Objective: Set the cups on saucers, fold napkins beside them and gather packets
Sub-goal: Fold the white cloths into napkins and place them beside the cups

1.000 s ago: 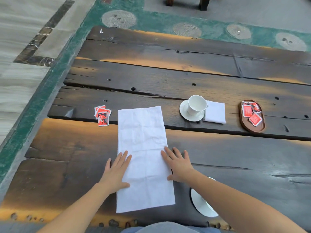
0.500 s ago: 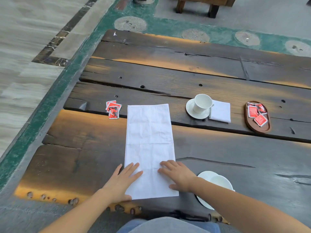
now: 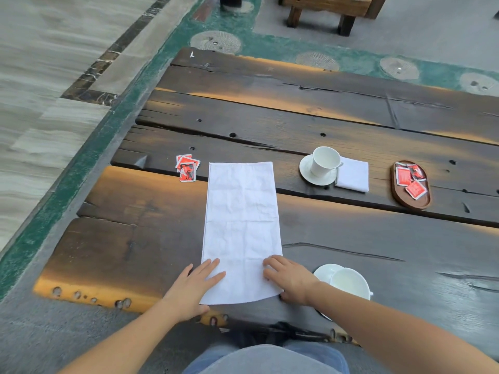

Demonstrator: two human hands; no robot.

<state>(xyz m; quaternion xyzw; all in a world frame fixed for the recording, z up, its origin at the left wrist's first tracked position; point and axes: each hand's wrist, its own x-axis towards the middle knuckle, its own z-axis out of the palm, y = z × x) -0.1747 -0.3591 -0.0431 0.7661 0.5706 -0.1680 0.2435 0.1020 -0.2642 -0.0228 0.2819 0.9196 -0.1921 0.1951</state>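
Note:
A long white napkin (image 3: 241, 220), folded into a strip, lies flat on the dark wooden table (image 3: 351, 233). My left hand (image 3: 193, 288) rests flat on its near left corner, and my right hand (image 3: 290, 278) lies flat on its near right edge. Both have fingers spread and hold nothing. A white cup (image 3: 349, 283) sits on a saucer (image 3: 322, 272) just right of my right wrist, partly hidden by my arm. Farther back another cup (image 3: 324, 160) stands on its saucer (image 3: 307, 172) with a folded napkin (image 3: 353, 175) beside it. Loose red packets (image 3: 186, 167) lie left of the long napkin.
An oval wooden tray (image 3: 399, 197) at the right holds several red packets (image 3: 410, 179). The table's near edge runs just under my hands. A wooden stool (image 3: 332, 9) stands on the floor beyond the table. Green-bordered stone floor lies to the left.
Both hands have slid along the napkin toward me, down to its near end. The view has tilted, showing more of the near cup and the table edge.

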